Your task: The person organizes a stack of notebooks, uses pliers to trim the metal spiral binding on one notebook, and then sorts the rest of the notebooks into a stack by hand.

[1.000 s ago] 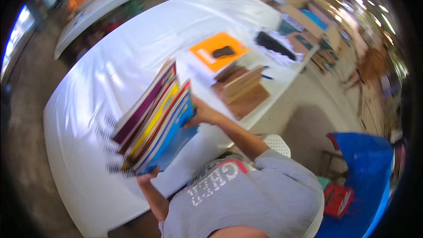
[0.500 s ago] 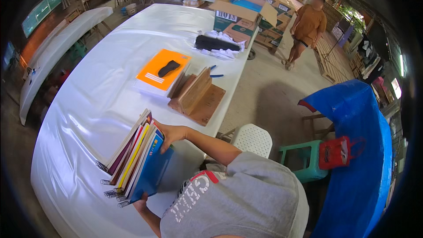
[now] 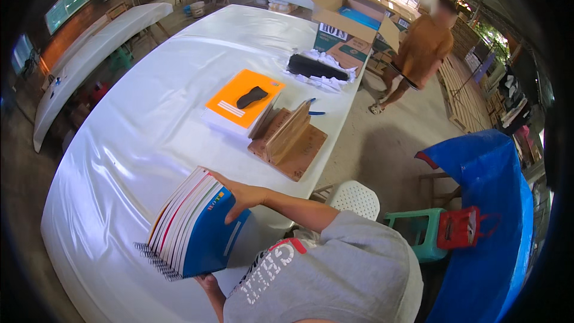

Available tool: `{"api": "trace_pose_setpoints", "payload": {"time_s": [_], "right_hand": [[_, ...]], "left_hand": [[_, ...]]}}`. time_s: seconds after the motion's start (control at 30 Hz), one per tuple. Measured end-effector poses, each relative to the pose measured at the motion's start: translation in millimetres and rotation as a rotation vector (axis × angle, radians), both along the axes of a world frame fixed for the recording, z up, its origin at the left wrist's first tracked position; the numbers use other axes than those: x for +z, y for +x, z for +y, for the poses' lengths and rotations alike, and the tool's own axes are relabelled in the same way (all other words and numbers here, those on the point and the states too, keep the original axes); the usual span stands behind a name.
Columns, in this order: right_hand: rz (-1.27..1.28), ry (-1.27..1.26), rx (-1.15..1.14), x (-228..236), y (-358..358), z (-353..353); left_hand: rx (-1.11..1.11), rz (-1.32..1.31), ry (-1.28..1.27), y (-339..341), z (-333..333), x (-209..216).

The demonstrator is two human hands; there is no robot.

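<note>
A stack of spiral-bound notebooks (image 3: 203, 227) stands tilted on its edges on the white-covered table (image 3: 119, 167), a blue cover facing me and the wire coils at the lower left. My right hand (image 3: 242, 196) grips the top end, its thumb on the blue cover and its fingers mostly behind the stack. At the bottom corner near the coils, my left hand (image 3: 208, 282) holds the stack from below; most of its fingers are hidden. Farther along the table lies a pile of notebooks with an orange cover (image 3: 230, 93), and a dark, narrow object (image 3: 252, 97) rests on it.
Beside the orange pile sits a brown wooden stand (image 3: 293, 149), with blue pens (image 3: 316, 113) near it. Beyond are a black block on white cloth (image 3: 317, 67) and an open carton (image 3: 344, 30). A person in brown (image 3: 424, 48) walks nearby. Stools (image 3: 354, 198) stand at right.
The notebooks, fanned unevenly before, now sit closer together with their edges more even. Both hands have kept hold of them. The person in brown has come nearer.
</note>
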State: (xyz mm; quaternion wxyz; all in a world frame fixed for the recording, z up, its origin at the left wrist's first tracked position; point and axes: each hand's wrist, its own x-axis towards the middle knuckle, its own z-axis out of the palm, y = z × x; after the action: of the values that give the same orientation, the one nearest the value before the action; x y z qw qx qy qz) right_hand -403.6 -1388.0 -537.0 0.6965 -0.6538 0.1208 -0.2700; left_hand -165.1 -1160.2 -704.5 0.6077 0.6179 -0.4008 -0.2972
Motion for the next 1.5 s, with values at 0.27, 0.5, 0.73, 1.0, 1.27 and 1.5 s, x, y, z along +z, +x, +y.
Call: {"api": "trace_pose_setpoints", "payload": {"time_s": [0.27,0.5,0.73,1.0,1.27,1.5], "right_hand": [[-0.089,0.055,0.037,-4,-8,16],[0.002,-0.012,0.053,-14,-8,14],[0.063,-0.195,-0.002,-19,-6,15],[0.040,-0.068,0.019,-35,-9,4],[-0.020,0.042,0.011,-24,-17,18],[0.027,-0.051,0.028,-21,-6,20]], "left_hand": [[0.072,0.017,0.023,-7,11,-20],[0.147,0.044,0.034,-14,32,-35],[0.075,0.008,0.008,-28,19,-15],[0.179,-0.166,0.030,-42,19,-17],[0.069,0.091,0.130,-33,21,-37],[0.199,0.058,0.099,-17,33,-61]]}}
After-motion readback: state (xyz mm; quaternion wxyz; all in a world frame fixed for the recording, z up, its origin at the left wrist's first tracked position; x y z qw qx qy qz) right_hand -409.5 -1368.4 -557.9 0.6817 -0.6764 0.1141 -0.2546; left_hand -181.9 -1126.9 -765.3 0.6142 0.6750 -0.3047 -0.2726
